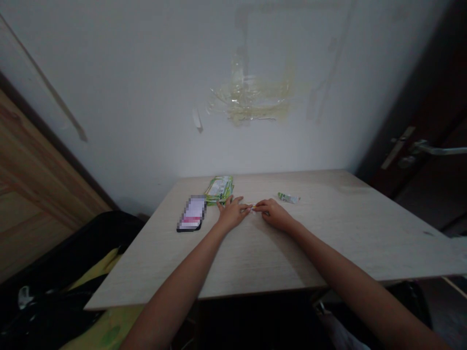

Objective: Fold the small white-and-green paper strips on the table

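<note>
A small yellow-and-white piece [251, 205] lies between my hands at the middle of the table; its kind is too small to make out. The thumb and a finger of my left hand [232, 214] close on its left side, while the other fingers are spread toward the green packets. From the right, my right hand [276, 214] pinches the piece with its fingertips. Just beyond my left fingers lies a stack of flat green-and-white packets [220, 187]. A small green-and-white tube or wrapper [288, 198] rests on the table behind my right hand.
On the left of the pale wooden table [255, 267] lies a phone [192, 214] with a blurred screen. Behind the table rises a wall [164, 97] with old tape on it. A dark door with a metal handle [438, 149] stands at right, and black bags [113, 228] at left.
</note>
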A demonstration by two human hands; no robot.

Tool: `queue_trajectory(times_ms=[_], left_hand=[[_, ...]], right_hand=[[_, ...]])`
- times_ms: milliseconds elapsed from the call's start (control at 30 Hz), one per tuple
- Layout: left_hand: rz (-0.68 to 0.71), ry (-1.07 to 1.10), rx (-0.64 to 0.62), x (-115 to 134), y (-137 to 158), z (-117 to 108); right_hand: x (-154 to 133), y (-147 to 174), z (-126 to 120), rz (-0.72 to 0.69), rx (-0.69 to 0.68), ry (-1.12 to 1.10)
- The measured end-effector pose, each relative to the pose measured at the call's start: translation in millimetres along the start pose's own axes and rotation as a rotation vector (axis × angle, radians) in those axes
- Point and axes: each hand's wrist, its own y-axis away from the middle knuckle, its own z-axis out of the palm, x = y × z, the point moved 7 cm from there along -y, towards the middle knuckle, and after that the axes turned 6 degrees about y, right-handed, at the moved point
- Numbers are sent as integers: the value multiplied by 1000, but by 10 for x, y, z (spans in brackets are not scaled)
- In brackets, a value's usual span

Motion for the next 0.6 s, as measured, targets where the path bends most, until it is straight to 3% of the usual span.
queue_trajectory(times_ms=[600], left_hand=[[30, 117, 137, 13, -26, -72]], right_hand=[[-15, -18, 23, 42, 41, 37]])
